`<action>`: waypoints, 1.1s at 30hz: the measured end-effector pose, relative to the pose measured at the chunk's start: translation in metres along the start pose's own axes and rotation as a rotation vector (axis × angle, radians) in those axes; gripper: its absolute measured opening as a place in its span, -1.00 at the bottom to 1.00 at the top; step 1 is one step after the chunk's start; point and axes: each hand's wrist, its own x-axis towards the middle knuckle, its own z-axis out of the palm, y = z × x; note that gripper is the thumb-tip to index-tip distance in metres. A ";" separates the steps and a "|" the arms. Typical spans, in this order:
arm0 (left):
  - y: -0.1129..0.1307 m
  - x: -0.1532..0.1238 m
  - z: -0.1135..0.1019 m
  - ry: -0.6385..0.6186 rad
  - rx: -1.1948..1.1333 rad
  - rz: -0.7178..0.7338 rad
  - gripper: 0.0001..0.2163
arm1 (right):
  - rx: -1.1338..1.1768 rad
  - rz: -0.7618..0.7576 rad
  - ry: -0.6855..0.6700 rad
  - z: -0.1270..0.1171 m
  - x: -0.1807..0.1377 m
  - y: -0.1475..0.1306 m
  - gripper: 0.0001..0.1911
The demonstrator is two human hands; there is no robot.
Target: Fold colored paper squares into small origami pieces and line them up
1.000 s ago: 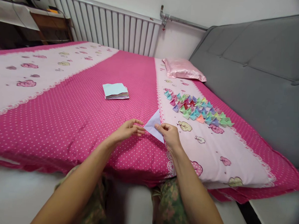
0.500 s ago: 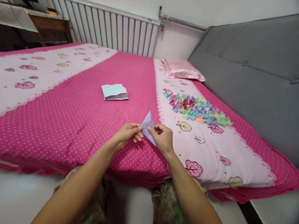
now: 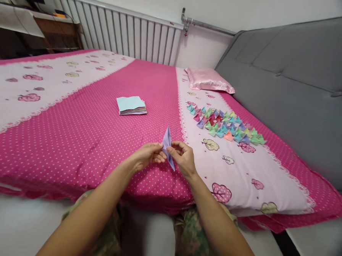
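A folded piece of purple paper (image 3: 167, 140) is held upright between my two hands, above the near edge of the bed. Its shape is narrow, with one point up and one down toward me. My left hand (image 3: 149, 156) pinches its left side, thumb on top and the other fingers curled beneath. On the right side, my right hand (image 3: 183, 156) grips it between thumb and fingers. To the right lie several small folded paper boats (image 3: 223, 130) in many colours, set close together in rows. A stack of paper sheets (image 3: 131, 104), light blue on top, lies beyond my hands.
The bed has a pink dotted and white patterned cover (image 3: 102, 132). A pink pillow (image 3: 209, 80) rests at the back right, beside a grey padded headboard (image 3: 300, 73). A white radiator (image 3: 121, 30) runs along the wall. A desk (image 3: 55, 30) stands at the far left.
The purple paper has gone from a wide, flat triangle facing me to a narrower, partly opened shape. My right hand has shifted slightly left; the stack and boats stay put.
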 end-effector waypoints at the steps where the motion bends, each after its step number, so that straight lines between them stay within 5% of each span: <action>1: 0.000 0.000 -0.001 -0.021 -0.010 0.013 -0.77 | 0.060 0.015 -0.024 0.000 0.000 -0.001 -0.71; 13: 0.000 0.000 -0.002 -0.057 -0.093 0.043 -0.80 | 0.383 0.122 -0.034 -0.003 0.003 -0.001 -0.76; 24: 0.006 -0.002 0.004 0.015 -0.167 -0.034 -0.78 | 0.344 0.102 0.016 -0.005 0.004 -0.002 -0.77; 33: 0.008 -0.002 -0.004 -0.062 -0.257 -0.021 -0.61 | 0.224 0.047 -0.058 -0.004 0.001 -0.006 -0.79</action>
